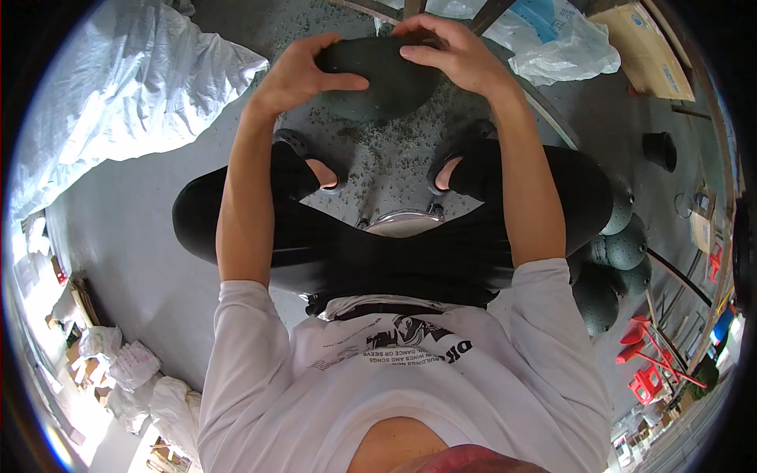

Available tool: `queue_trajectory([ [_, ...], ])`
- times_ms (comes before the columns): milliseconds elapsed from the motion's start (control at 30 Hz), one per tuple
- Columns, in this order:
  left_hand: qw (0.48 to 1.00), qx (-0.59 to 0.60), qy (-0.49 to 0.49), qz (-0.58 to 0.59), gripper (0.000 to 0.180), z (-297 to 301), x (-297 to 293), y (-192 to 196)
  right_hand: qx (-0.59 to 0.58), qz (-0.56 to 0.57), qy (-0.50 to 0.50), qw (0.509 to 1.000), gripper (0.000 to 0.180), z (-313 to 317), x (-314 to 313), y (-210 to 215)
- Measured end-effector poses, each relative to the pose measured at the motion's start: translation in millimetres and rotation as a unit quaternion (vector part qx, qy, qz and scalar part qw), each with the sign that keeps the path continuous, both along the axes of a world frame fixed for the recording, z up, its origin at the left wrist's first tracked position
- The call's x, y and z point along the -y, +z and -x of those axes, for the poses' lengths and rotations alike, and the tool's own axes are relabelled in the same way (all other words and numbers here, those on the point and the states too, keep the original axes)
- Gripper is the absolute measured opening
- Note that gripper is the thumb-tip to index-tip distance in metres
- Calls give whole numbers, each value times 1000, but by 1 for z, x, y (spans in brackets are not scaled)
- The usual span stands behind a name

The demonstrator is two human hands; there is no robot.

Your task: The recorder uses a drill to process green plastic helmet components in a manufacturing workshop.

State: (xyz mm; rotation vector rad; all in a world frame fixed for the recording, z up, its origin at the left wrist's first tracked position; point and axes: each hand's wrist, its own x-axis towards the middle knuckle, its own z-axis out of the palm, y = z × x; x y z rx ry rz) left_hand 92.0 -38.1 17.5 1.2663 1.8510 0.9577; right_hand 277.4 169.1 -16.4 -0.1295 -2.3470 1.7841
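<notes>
Ahead of my feet, at the top of the head view, is a large dark grey-green rounded object (pixel 382 83), smooth and ball-like. My left hand (pixel 296 77) is curved around its left side, the thumb lying on its upper face. On the opposite side my right hand (pixel 461 57) grips it with the fingers over the far edge and the thumb on top. Its underside is hidden, so I cannot tell what supports it. Dark crumbs (pixel 386 150) are scattered over the grey floor beneath it and between my shoes.
Silvery sheeting (pixel 150 94) spreads at the far left. Clear plastic (pixel 552 39) and a cardboard box (pixel 643 51) lie far right. Beside my right thigh sit several dark speckled balls (pixel 627 240). A black cup-like container (pixel 659 151) and red plastic pieces (pixel 646 386) are further right.
</notes>
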Motion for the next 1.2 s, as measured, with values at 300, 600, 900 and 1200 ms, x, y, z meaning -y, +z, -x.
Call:
queue_trajectory([
  [300,991,83,86,-58,63,17,0,-30,98,53,-91,990,51,12,-6,-23],
  [600,985,28,132,-111,68,7,-18,-22,114,245,-137,953,45,21,-2,-13],
  [900,987,-58,142,-57,72,11,-18,-45,126,179,-137,966,51,20,-5,-26],
  [1200,935,-322,88,-122,46,-5,-13,-1,160,130,-155,966,50,21,5,-14],
])
